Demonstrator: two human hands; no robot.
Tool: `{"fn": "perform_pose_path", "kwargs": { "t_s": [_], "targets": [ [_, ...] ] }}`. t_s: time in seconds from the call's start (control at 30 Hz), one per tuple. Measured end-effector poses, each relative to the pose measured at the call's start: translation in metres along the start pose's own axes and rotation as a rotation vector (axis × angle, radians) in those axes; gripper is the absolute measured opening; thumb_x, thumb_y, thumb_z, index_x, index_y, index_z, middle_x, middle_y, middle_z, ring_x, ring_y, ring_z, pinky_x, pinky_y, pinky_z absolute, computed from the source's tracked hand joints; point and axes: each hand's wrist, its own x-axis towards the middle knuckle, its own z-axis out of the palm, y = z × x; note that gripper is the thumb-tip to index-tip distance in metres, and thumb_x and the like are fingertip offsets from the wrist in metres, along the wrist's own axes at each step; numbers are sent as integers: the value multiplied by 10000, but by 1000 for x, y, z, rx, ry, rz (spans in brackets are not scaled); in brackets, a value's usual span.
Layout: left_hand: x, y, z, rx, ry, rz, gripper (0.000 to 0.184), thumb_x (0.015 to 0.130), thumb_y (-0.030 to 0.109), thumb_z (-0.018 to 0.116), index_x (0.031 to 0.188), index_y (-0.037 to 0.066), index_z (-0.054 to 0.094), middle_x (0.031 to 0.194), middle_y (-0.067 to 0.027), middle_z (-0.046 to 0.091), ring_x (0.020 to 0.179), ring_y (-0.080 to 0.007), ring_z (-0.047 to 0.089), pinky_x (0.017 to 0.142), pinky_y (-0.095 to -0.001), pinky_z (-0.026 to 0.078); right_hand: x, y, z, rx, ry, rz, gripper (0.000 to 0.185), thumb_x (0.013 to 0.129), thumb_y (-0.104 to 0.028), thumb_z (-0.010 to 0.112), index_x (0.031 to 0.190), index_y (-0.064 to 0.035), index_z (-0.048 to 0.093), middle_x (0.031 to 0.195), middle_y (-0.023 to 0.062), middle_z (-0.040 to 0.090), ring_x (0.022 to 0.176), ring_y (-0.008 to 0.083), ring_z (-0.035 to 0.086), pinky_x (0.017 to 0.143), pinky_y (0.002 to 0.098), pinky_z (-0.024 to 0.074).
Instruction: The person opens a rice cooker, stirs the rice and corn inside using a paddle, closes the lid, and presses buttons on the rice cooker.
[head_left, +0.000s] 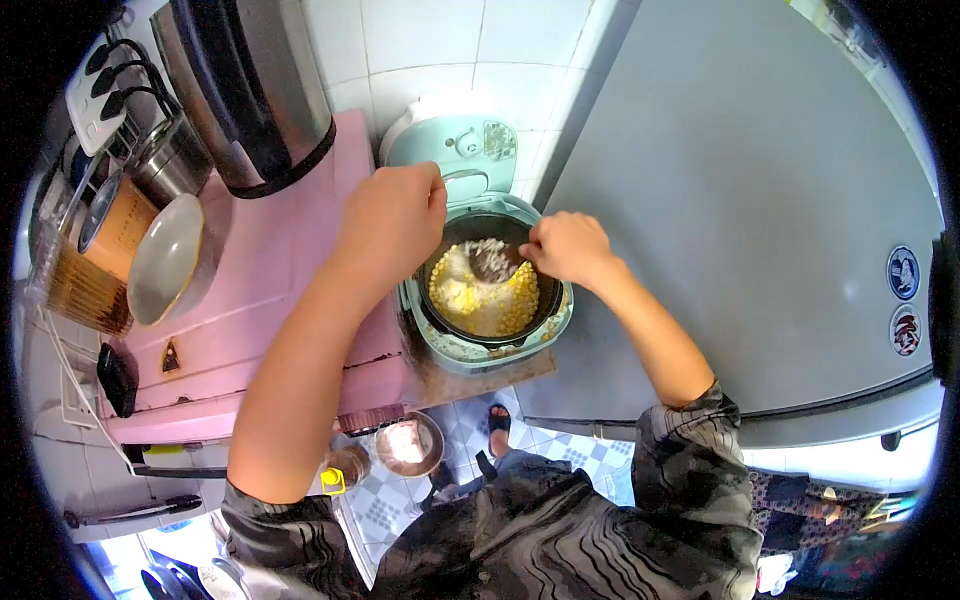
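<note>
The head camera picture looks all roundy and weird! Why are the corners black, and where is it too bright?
Head view: black corners frame a rounded picture, probably from a very wide lens; head view: the bottom edge of the grey fridge looks curved and the kettle seems to lean; head view: light washes out part of the bottom left; head view: the yellow kernels are clear enough to pick out.

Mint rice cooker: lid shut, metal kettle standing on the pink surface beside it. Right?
Not quite: the lid isn't shut. The head view shows it raised at the back of the mint rice cooker, leaving the yellow kernels exposed. The metal kettle does stand on the pink surface beside it.
</note>
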Motion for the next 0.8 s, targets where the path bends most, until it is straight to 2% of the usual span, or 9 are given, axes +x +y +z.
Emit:
{"fn": "perform_pose_path", "kwargs": {
  "t_s": [0.13,0.17,0.23,0.37,0.5,0.63,0.7,0.77,0.8],
  "targets": [
    [2,2,0,25,-33,-8,130,788,115,526,790,22,617,747,-183,624,727,-360,603,653,-450,473,11,5,14,-335,103,-78,147,740,-132,555,718,-81,691,763,119,668,725,268,661,615,385,518],
    [2,2,0,27,-43,-5,130,787,115,527,791,21,616,746,-183,623,729,-360,603,656,-452,472,12,4,21,-332,101,-78,147,740,-132,555,718,-81,691,763,119,668,725,268,661,615,385,518],
    [2,4,-2,42,-47,3,136,789,122,526,791,20,615,745,-184,623,730,-361,603,658,-453,473,9,-3,26,-316,-24,-152,159,751,-103,536,753,-89,694,789,109,675,741,267,665,636,374,527],
    [2,6,-2,76,-61,11,157,798,146,521,787,18,612,741,-183,621,731,-363,602,664,-457,474,1,-20,17,-327,-186,-206,166,735,-96,558,825,-80,698,828,119,676,795,267,661,674,366,531],
    [3,6,-1,65,-71,5,173,808,159,516,784,15,609,736,-187,619,721,-367,601,662,-459,475,-4,-31,12,-282,-324,-269,164,699,-140,603,811,-65,696,844,134,672,835,283,652,715,373,521],
    [2,4,-1,74,-50,24,164,806,150,522,776,12,607,724,-192,616,705,-370,600,653,-462,475,-4,-24,6,-110,-339,-284,185,699,-212,628,793,-64,685,849,149,665,810,312,644,705,406,513],
    [1,5,-2,72,-46,33,161,805,146,524,772,12,607,720,-193,615,700,-370,600,650,-463,475,1,-20,1,-116,-280,-226,195,708,-237,633,779,-63,681,832,151,663,797,318,642,695,413,511],
    [1,6,-3,72,-109,-50,160,818,156,543,839,11,607,805,-184,638,761,-344,620,678,-421,481,5,-14,-1,-162,-108,-169,227,737,-288,639,768,-66,674,789,138,661,766,320,642,670,417,510],
    [1,5,-4,72,-111,-51,160,818,156,543,839,11,607,805,-184,638,761,-344,620,678,-421,481,9,-11,-2,-220,-57,-150,192,743,-260,630,778,-77,676,788,129,662,768,304,646,663,405,511]
  ]
}}
